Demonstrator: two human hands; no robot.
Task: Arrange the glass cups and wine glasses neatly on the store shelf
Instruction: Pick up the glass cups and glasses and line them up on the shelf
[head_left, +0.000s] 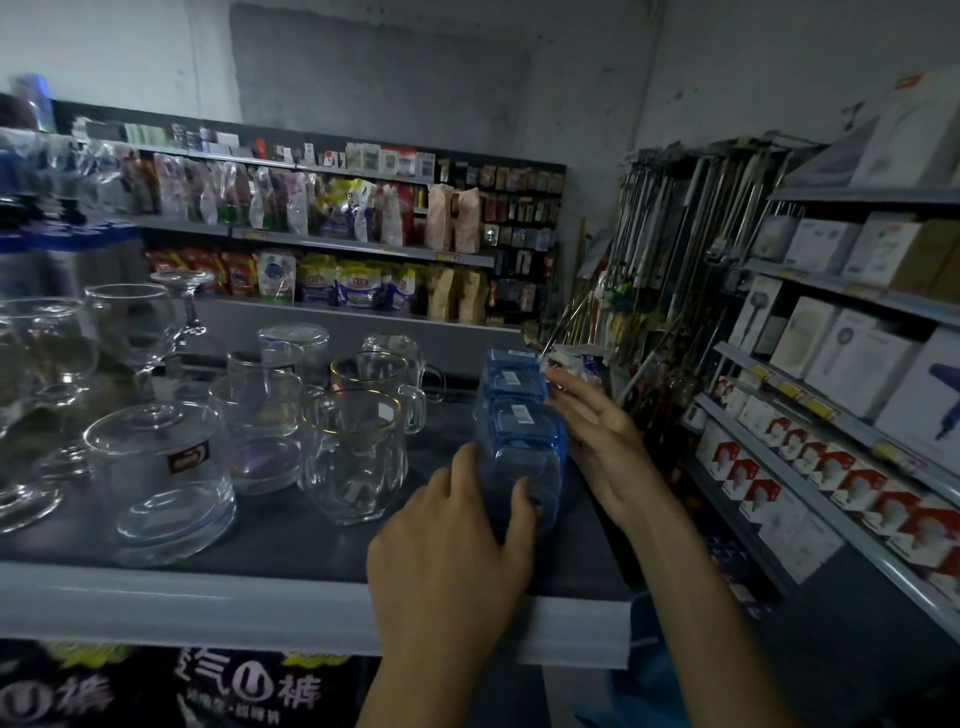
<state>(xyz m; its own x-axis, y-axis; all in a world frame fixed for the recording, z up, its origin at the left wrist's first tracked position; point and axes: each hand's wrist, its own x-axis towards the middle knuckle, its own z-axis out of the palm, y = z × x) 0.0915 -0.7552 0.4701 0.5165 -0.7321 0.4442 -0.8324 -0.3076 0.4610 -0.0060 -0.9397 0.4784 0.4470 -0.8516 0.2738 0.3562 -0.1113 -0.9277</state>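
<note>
Three blue glass cups (519, 441) stand upside down in a row at the right end of the grey shelf (291, 540). My left hand (457, 545) wraps the nearest blue cup from the front left. My right hand (597, 436) lies flat against the row's right side, fingers stretched out. Left of them stand clear mugs with gold rims (358, 447), plain tumblers (260, 426) and an upturned clear cup with a sticker (161, 478). Wine glasses (130, 327) stand at the far left.
The shelf's pale front edge (208, 603) runs across below the glasses. Shelves with boxed appliances (841, 364) line the right side. A rack of metal poles (675, 234) stands behind. Packaged goods (337, 208) fill the far shelves.
</note>
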